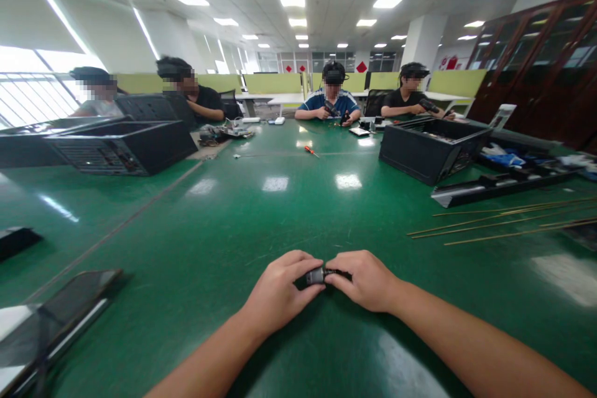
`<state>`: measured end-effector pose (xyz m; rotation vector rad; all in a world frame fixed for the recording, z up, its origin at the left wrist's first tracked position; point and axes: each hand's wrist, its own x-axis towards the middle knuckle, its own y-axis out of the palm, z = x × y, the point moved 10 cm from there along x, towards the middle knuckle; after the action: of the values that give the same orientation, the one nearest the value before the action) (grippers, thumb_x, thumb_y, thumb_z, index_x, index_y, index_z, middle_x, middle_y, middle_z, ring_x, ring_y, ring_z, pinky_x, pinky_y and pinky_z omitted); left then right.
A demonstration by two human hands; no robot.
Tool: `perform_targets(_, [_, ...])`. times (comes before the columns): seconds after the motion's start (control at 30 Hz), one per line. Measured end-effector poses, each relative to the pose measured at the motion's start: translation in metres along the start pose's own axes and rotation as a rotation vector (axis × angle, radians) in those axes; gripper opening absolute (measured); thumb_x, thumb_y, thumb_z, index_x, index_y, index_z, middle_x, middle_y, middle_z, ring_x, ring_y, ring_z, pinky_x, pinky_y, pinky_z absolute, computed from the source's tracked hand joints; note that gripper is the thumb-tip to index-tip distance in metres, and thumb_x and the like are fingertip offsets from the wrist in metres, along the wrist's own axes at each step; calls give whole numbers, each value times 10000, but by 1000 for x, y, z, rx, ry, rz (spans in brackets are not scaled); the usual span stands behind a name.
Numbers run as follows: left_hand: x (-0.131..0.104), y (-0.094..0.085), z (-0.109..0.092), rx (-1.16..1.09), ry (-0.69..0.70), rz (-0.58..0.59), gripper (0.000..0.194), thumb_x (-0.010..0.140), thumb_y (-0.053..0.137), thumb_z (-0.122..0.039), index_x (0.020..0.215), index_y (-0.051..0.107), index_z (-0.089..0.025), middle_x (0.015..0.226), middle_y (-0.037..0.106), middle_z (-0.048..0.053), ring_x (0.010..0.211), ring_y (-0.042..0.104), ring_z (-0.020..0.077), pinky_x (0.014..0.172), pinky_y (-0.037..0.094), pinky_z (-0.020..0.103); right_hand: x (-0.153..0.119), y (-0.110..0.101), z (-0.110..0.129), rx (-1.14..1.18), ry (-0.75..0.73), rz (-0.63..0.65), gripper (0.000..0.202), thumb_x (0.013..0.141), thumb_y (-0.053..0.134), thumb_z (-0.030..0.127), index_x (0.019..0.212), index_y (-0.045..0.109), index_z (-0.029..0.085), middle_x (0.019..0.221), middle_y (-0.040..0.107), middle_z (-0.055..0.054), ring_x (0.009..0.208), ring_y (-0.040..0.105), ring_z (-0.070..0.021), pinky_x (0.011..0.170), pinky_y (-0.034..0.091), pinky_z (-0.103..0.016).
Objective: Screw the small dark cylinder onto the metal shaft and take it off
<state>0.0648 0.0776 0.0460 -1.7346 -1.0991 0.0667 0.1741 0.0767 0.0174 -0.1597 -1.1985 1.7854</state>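
A small grey-and-black cylindrical part (315, 276) lies level between my two hands, just above or on the green table. My left hand (283, 289) is closed round its left end, thumb below and fingers above. At its right end a thin dark ridged piece (330, 272) sticks out, and my right hand (366, 280) pinches that between thumb and fingertips. The fingertips of both hands nearly meet. My fingers cover parts of both pieces, and their exact kind is too small to tell.
An orange screwdriver (310, 150) lies farther off on the green table (242, 211). Black computer cases stand left (125, 146) and right (429, 146). Thin brass-coloured rods (485, 224) lie at the right, a dark flat device (69, 311) near left. Several people sit opposite.
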Motion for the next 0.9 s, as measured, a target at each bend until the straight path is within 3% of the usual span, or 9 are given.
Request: perform_targets(0.9, [3, -9, -2, 7, -10, -55, 236, 797, 717, -225, 1033, 726, -219, 969, 724, 60, 862, 697, 174, 811, 589, 298, -1, -6, -3, -13, 11, -48, 205, 941, 574, 337, 962, 730, 205, 843, 727, -48, 775, 655, -181, 725, 461, -277])
